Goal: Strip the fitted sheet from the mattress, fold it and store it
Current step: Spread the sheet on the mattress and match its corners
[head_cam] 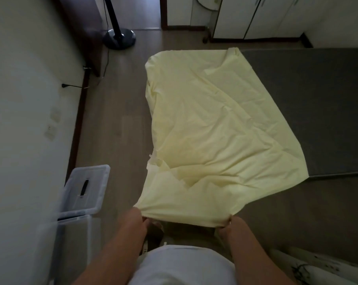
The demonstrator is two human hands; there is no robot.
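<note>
Gripping near corners of fitted sheet (215,130), left hand (138,220) and right hand (234,223); long axis away.

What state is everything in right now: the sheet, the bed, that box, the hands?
Pale yellow fitted sheet: loose and wrinkled, near edge lifted, the rest lying on the bed.
Dark grey mattress: right part bare.
Clear plastic storage box: open.
Clear box lid: off, at the box's far end.
Left-hand grip: pinching the sheet's near edge.
Right-hand grip: pinching the same edge.
White wardrobe doors: shut.
</note>
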